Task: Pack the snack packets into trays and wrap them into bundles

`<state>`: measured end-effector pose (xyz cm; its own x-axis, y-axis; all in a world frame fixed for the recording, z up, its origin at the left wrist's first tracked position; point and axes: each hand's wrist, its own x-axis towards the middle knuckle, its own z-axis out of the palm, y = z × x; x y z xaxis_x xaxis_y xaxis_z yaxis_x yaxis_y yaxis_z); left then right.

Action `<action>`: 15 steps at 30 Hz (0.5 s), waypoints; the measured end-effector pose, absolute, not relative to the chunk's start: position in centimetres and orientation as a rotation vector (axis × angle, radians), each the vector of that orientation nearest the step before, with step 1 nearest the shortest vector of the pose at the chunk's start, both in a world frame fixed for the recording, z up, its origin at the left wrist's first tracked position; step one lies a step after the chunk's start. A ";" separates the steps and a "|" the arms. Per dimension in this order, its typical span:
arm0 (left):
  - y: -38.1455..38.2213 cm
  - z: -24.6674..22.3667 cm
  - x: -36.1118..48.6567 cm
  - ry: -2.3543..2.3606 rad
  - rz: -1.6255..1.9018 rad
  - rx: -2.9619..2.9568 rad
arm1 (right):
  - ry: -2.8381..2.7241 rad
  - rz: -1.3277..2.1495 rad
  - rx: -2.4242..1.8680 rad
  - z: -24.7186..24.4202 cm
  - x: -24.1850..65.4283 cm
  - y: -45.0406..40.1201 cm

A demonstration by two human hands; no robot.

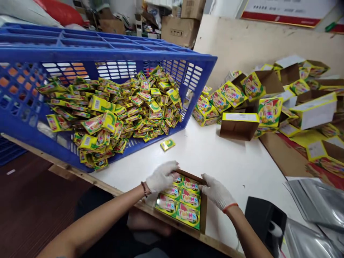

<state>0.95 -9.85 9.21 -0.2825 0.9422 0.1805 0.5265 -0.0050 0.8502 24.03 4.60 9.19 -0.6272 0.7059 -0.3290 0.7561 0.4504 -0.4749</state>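
Silver foil bags (314, 211) are piled at lower right, beside a black case (264, 222). Brown cartons (180, 31) are stacked in the background.

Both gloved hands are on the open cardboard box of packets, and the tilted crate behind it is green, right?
No, the tilted crate is blue, not green, as the head view shows. The left hand and right hand are on the open cardboard box of packets.

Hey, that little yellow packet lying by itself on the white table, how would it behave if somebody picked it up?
The yellow packet looks small and blocky, so it is probably light and fairly stiff. Its shiny-looking wrapper might slip slightly between fingers. Lying flat on the white table, it seems unlikely to roll.
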 end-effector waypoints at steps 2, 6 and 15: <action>-10.3 9.4 -3.7 1.984 1.543 1.024 | 2.649 -1.021 1.371 8.8 22.5 5.8; -9.1 9.2 -12.3 2.124 1.830 0.336 | 2.818 -1.313 1.149 7.9 14.9 7.9; -3.9 5.8 -18.7 1.819 2.127 -0.178 | 2.875 -1.434 1.205 6.1 -6.9 10.5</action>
